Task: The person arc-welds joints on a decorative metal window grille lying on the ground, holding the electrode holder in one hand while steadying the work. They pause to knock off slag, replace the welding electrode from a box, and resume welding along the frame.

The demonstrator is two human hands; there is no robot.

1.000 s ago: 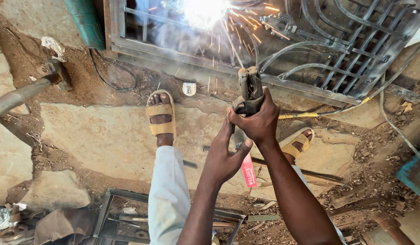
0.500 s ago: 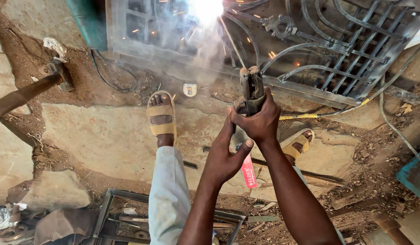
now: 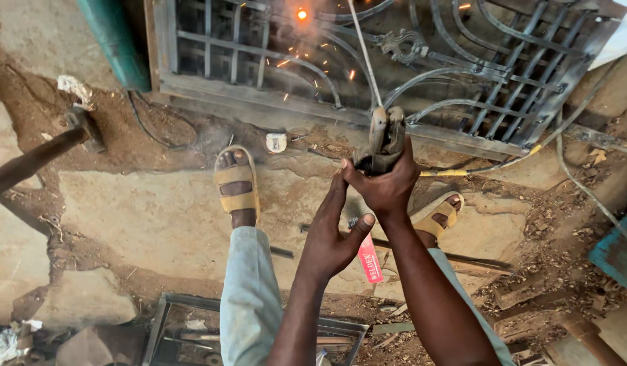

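Observation:
My right hand [image 3: 388, 186] grips a metal electrode holder [image 3: 383, 139] with a thin welding rod [image 3: 363, 47] pointing up over the ornate metal grille [image 3: 462, 74]. My left hand [image 3: 333, 234] rests against the right hand's underside, fingers spread, steadying it and holding nothing itself. A small orange glow [image 3: 302, 13] with scattered sparks sits on the grille near the top. My sandalled feet [image 3: 237, 183] stand on the stone ground below the grille.
A hammer [image 3: 52, 146] lies at the left on the dirt. Cables [image 3: 584, 183] run along the right. A metal frame with scraps [image 3: 191, 332] lies near my legs. A green pipe [image 3: 113, 41] stands at top left. A red packet [image 3: 369, 259] lies underfoot.
The bright welding flash has died down to a small orange glow with a few sparks. The rod tip has lifted off the grille; both hands keep the same grip.

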